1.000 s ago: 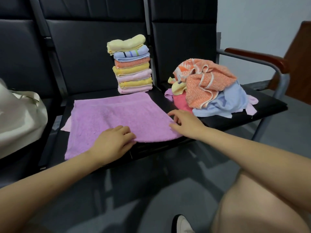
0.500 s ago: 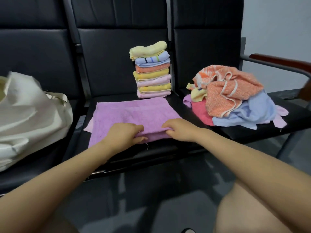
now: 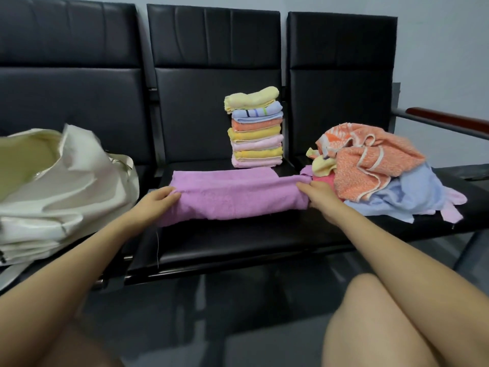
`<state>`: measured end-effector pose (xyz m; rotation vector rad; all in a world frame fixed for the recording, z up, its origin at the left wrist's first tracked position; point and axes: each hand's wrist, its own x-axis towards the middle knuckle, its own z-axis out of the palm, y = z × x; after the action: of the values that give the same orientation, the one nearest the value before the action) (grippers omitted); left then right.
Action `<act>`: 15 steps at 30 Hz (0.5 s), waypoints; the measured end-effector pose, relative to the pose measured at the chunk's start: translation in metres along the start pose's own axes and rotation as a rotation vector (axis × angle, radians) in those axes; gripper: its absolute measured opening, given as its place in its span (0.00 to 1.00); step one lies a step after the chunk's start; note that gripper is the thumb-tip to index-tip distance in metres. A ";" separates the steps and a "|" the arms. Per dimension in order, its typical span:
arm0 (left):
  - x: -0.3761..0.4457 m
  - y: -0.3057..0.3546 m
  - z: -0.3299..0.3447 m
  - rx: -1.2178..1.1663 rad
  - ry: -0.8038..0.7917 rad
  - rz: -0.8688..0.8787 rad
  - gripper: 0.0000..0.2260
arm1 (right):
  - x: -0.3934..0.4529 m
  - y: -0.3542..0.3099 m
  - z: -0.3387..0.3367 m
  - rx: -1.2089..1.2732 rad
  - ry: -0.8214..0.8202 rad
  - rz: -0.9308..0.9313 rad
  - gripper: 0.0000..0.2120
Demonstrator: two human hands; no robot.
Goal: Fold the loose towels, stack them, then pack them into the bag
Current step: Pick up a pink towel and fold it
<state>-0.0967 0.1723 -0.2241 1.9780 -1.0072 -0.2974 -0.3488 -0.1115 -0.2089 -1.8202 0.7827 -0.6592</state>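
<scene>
gripping purple towel ends, left hand and right hand, seat front bare

Purple towel stretched across middle seat, folded lengthwise. Left hand gripping its left end, right hand pinching its right end. Behind, folded stack upright. Loose pile on right seat; cream bag open at left.

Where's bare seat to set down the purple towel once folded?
Bare seat in front of the purple towel, and behind it left of the stack. Right seat is crowded with the loose pile; the bag fills the left seat.
</scene>
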 end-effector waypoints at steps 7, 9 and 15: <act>-0.007 0.012 0.000 0.027 0.006 0.019 0.21 | -0.004 0.004 0.006 -0.406 -0.072 0.058 0.16; -0.005 0.005 0.001 0.242 -0.088 0.012 0.20 | -0.002 0.013 0.002 -0.463 -0.095 0.064 0.17; 0.018 0.004 0.000 0.247 -0.053 0.048 0.07 | 0.018 0.039 0.002 -0.491 -0.026 0.050 0.16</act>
<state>-0.0876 0.1579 -0.2180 2.1723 -1.1698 -0.2075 -0.3440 -0.1349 -0.2448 -2.2350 1.0352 -0.4314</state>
